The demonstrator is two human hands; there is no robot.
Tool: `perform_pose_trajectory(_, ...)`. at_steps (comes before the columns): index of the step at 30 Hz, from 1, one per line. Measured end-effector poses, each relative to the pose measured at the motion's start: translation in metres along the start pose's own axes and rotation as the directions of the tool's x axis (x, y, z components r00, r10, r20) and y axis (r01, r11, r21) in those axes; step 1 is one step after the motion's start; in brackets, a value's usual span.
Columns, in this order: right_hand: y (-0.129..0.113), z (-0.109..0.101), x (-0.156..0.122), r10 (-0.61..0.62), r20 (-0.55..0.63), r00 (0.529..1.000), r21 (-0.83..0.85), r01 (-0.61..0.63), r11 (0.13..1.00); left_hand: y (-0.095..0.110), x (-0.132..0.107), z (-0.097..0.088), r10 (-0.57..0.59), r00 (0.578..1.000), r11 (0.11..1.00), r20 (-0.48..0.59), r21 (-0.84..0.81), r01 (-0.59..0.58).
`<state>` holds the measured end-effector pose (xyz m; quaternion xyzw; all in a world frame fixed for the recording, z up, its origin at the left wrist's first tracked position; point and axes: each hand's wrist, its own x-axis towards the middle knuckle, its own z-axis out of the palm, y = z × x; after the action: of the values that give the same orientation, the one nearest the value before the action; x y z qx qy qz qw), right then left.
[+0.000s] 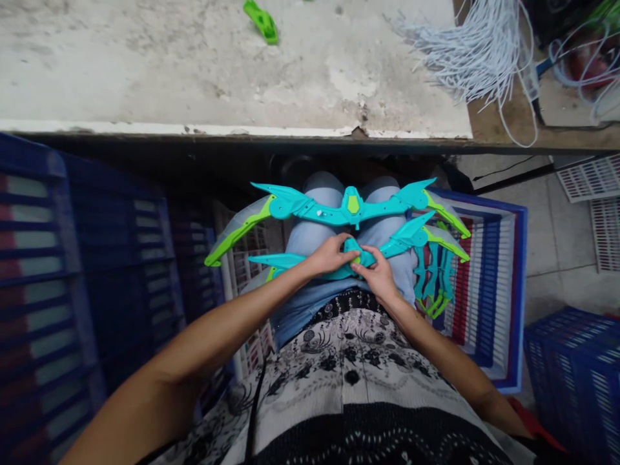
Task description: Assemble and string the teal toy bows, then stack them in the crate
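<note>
Two teal and lime-green toy bows lie across my lap. The far bow rests on my knees, untouched. The near bow is held at its middle grip by both hands. My left hand is closed over the grip from the left, and my right hand pinches it from the right. The grip itself is mostly hidden by my fingers.
A blue crate at my right holds more teal bows. Stacked blue crates stand at my left, another at lower right. A worn white bench ahead carries a green part and a bundle of white cords.
</note>
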<state>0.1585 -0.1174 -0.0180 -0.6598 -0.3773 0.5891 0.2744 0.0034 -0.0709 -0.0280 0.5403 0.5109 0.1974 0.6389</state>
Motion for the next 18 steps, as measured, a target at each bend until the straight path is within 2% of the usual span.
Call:
perform_pose_trajectory(3,-0.002,-0.008,-0.004,-0.006,0.007,1.000,-0.139,0.007,0.990,-0.001,-0.001,-0.001,-0.013,1.000,1.000,-0.008,-0.013,0.013)
perform_pose_trajectory(5,-0.015,-0.021,-0.005,-0.035,0.105,0.994,-0.336,0.069,0.939,0.000,0.000,-0.001,0.007,1.000,1.000,-0.012,0.018,-0.007)
perform_pose_trajectory(6,-0.026,-0.029,-0.003,-0.070,0.175,0.982,-0.466,0.146,0.873,0.001,0.000,-0.001,0.014,1.000,0.999,-0.007,0.043,-0.014)
perform_pose_trajectory(8,-0.060,-0.041,0.008,-0.160,0.298,0.941,-0.663,0.325,0.674,0.003,0.001,0.000,0.015,1.000,0.994,0.018,0.112,-0.016)
perform_pose_trajectory(10,-0.107,-0.040,0.029,-0.288,0.330,0.899,-0.736,0.436,0.517,0.007,0.000,0.003,-0.006,1.000,0.980,0.019,0.201,0.002)
perform_pose_trajectory(12,-0.160,-0.021,0.058,-0.441,0.300,0.846,-0.748,0.496,0.441,0.012,-0.006,0.009,0.001,0.999,0.953,-0.051,0.303,0.015)
perform_pose_trajectory(13,-0.186,-0.005,0.075,-0.548,0.291,0.784,-0.772,0.531,0.349,0.014,-0.010,0.013,0.033,0.994,0.932,-0.103,0.363,0.006)
perform_pose_trajectory(14,-0.211,0.013,0.092,-0.599,0.302,0.742,-0.771,0.559,0.304,0.015,-0.016,0.017,0.085,0.985,0.903,-0.151,0.428,-0.012)
perform_pose_trajectory(16,-0.252,0.056,0.127,-0.647,0.322,0.691,-0.760,0.596,0.258,0.014,-0.027,0.026,0.207,0.959,0.829,-0.192,0.555,-0.068)
perform_pose_trajectory(18,-0.283,0.098,0.159,-0.682,0.324,0.655,-0.752,0.616,0.234,0.009,-0.037,0.033,0.276,0.946,0.757,-0.167,0.645,-0.107)
